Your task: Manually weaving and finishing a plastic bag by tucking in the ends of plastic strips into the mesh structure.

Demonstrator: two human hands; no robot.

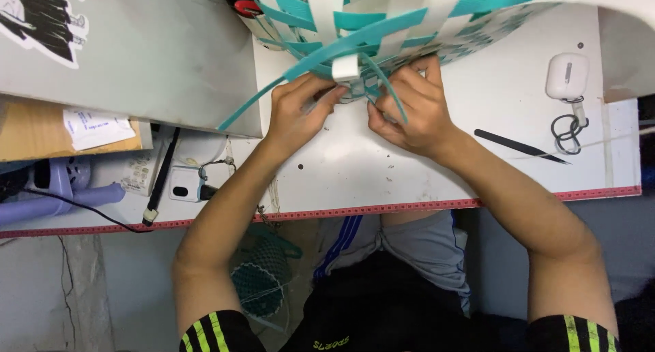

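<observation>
A half-woven basket (pixel 382 24) of teal and white flat strips lies at the far edge of the white table (pixel 355 174). My left hand (pixel 300 110) pinches a white strip at the basket's near rim. My right hand (pixel 409 110) grips the weave beside it, with a thin teal strip (pixel 392 93) running over its fingers. A long teal strip (pixel 273 93) trails down-left from the weave. Both hands are pressed close together against the rim.
Black tweezers (pixel 522 146) lie to the right of my right forearm. A white earbud case (pixel 567 76) with a ring clip sits at the right. A grey board (pixel 136 52) covers the left. A red measuring tape (pixel 409 207) lines the table's front edge.
</observation>
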